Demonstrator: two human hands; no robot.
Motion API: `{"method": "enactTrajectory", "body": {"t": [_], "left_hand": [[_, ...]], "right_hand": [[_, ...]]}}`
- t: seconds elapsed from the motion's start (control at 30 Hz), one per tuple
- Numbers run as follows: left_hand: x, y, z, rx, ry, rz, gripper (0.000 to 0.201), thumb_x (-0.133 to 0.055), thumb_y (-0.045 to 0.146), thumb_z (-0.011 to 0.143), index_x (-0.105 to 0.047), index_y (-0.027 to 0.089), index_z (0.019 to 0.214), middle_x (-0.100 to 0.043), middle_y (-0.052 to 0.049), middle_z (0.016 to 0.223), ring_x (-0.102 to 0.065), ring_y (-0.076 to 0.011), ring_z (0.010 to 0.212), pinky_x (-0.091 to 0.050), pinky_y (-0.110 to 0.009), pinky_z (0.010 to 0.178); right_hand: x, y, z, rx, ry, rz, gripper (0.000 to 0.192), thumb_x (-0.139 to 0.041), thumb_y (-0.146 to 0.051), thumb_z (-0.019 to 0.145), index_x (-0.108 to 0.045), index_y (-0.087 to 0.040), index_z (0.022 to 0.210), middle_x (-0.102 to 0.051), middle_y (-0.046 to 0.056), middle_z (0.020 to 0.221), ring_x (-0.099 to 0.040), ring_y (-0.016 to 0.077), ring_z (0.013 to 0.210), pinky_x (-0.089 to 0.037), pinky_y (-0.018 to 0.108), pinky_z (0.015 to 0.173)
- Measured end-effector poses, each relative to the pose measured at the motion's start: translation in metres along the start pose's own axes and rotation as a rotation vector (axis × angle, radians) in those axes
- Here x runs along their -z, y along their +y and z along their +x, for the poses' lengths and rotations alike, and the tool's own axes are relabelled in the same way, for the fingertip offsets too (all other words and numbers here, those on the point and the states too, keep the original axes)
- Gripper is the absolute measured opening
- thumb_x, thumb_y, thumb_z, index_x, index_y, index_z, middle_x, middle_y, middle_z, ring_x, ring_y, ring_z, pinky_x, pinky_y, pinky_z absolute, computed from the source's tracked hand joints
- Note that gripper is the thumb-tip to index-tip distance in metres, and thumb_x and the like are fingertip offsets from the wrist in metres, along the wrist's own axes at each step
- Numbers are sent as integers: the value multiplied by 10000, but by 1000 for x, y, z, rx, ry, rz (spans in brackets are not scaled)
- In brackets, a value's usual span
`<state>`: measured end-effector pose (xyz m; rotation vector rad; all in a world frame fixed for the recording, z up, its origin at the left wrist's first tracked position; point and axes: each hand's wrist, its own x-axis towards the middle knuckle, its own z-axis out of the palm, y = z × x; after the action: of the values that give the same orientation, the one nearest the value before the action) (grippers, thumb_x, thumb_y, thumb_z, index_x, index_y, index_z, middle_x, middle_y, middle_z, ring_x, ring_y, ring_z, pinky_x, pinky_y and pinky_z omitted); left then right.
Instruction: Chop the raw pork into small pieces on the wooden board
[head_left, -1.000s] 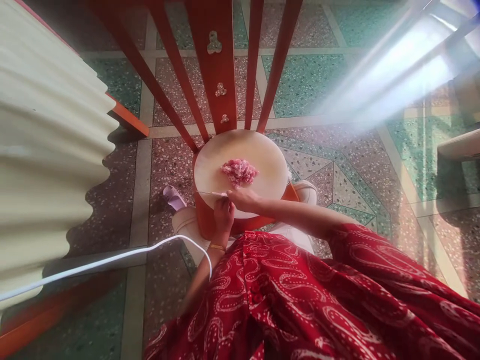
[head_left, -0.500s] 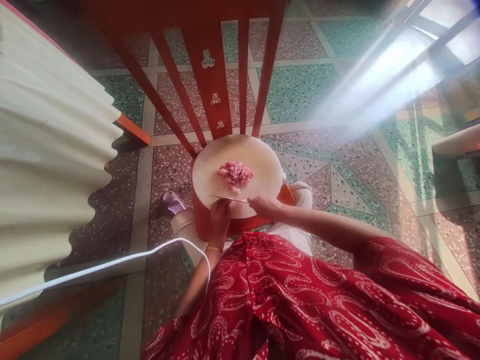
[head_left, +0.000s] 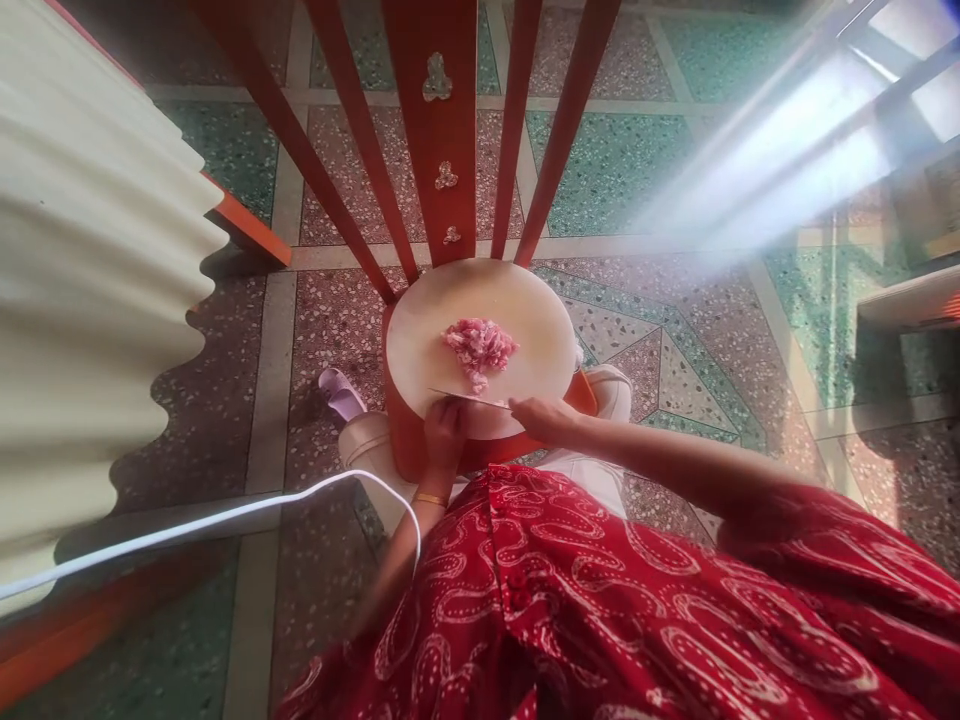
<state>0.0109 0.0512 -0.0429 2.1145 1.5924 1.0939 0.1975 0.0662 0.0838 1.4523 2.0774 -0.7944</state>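
Note:
A round pale chopping board (head_left: 525,310) rests on an orange chair seat. A small heap of minced pink meat (head_left: 480,346) lies near its middle. A knife (head_left: 469,397) lies flat across the board's near edge, blade pointing left. My right hand (head_left: 546,418) grips the knife's handle. My left hand (head_left: 444,432) sits at the board's near rim with its fingertips touching the blade. A gold bangle circles my left wrist.
The orange chair back (head_left: 446,120) with slats rises beyond the board. A ribbed cream sheet (head_left: 82,300) fills the left side. A white cable (head_left: 225,515) crosses the terrazzo floor (head_left: 645,150). A lilac slipper (head_left: 341,393) lies left of the chair. My red patterned dress (head_left: 615,610) covers the foreground.
The knife and my right hand have shifted rightward along the board's near edge. My left hand stays at the blade. The meat heap is unchanged.

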Motion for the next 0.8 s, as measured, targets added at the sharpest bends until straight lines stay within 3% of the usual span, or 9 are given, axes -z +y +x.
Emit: {"method": "enactTrajectory", "body": {"t": [0.07,0.23,0.3,0.57,0.67,0.8], "left_hand": [[-1,-1,-1,2,-6,-4,187,-460,255,907,-625,167,906,-633,-96,924,-575,-202,884,-473,-377,832],[-6,-11,-2,-3,-27,67,190,-454,244,893,-627,166,893,-626,-100,851,-580,-214,843,-483,-379,796],[-6,-13,-2,-13,-45,81,189,-457,231,882,-634,167,871,-624,-98,820,-582,-218,821,-490,-377,776],[8,2,1,14,-19,1,236,-460,294,908,-664,205,987,-626,-87,978,-580,-201,940,-484,-365,867],[11,3,-1,19,-7,29,232,-462,282,910,-665,206,992,-642,-90,980,-586,-202,936,-491,-366,857],[11,1,-1,-2,-35,63,232,-445,258,913,-658,189,975,-668,-97,943,-597,-209,892,-497,-374,826]], "right_hand": [[3,-2,1,-9,-7,-4,279,-394,-186,943,-481,-148,1205,-684,134,883,-674,226,842,-479,276,645],[23,-49,48,137,130,6,240,-386,-187,937,-508,-145,1139,-676,135,897,-672,235,844,-493,291,636],[25,-55,54,157,151,-12,243,-372,-187,941,-516,-137,1130,-676,138,898,-671,242,844,-500,304,643],[4,13,2,-56,128,-45,334,-385,-176,926,-510,-188,1235,-683,122,955,-671,240,862,-487,283,635],[7,6,-8,1,137,-24,385,-407,-143,903,-488,-164,1279,-686,123,942,-668,235,859,-478,285,649],[9,-8,-18,64,118,-22,344,-420,-98,880,-551,-148,1195,-687,122,918,-666,219,838,-469,271,650]]}}
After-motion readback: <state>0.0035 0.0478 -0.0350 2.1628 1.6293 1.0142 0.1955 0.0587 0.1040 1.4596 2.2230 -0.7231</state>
